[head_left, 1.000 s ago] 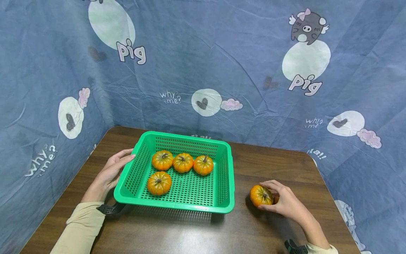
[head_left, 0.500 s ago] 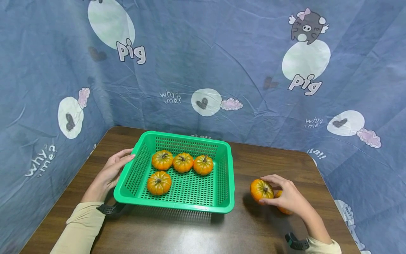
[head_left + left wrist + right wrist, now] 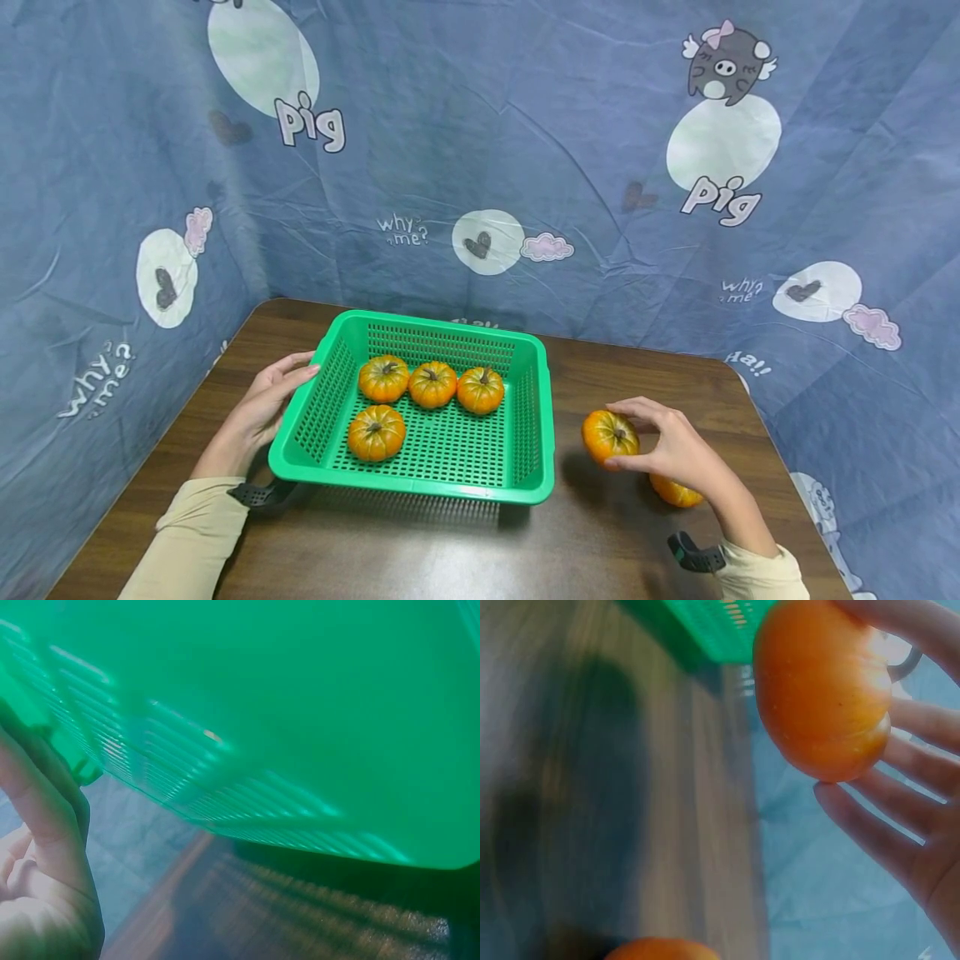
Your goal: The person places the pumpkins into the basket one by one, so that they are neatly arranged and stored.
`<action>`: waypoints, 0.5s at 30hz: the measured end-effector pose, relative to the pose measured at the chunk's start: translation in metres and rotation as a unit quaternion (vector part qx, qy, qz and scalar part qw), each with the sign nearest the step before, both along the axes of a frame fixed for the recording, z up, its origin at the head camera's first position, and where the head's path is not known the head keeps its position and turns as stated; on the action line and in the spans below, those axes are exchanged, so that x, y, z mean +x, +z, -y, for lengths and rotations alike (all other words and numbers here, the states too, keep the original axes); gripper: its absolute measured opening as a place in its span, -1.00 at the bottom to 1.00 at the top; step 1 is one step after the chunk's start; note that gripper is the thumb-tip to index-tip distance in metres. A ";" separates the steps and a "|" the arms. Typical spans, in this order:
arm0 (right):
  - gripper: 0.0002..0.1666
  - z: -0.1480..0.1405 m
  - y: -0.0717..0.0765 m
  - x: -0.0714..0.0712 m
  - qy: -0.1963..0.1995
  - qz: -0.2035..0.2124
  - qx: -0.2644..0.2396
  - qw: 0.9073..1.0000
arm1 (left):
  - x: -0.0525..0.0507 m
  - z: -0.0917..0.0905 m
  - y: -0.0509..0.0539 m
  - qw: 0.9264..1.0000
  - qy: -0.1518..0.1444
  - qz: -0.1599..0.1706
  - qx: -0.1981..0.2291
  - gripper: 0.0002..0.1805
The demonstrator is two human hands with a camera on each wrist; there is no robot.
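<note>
In the head view my left hand (image 3: 262, 408) holds the left rim of a green perforated plastic basket (image 3: 412, 485), one fingertip over the edge. The left wrist view has the hand's fingers (image 3: 45, 810) along the basket's outer wall. Several small orange pumpkins (image 3: 377, 433) sit in the basket, three along the back and one at front left. Right of the basket, my right hand (image 3: 671, 446) grips another pumpkin (image 3: 611, 438) between thumb and fingers, above the table. The right wrist view shows that pumpkin's smooth orange side close up.
One more pumpkin (image 3: 677, 490) rests on the table below the right hand, partly hidden by it. The brown wooden table (image 3: 420, 550) is bordered by a blue printed cloth (image 3: 420, 150) behind and at both sides. Each wrist wears a dark strap (image 3: 697, 554).
My right hand has lifted its pumpkin off the table and moved it slightly up and left. The pumpkin behind it has come more into view. The left hand and basket stay put.
</note>
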State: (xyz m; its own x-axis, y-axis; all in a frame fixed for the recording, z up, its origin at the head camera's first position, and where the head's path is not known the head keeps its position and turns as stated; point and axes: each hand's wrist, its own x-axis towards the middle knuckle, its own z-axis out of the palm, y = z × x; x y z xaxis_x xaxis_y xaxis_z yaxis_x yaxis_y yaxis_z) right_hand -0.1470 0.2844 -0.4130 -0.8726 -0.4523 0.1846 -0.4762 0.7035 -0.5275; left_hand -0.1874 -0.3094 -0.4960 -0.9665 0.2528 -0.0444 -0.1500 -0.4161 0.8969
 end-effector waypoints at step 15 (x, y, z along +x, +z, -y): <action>-0.19 0.024 0.019 -0.013 0.046 0.002 -0.006 0.999 | 0.000 0.001 0.000 1.000 -0.001 0.001 0.004 -0.70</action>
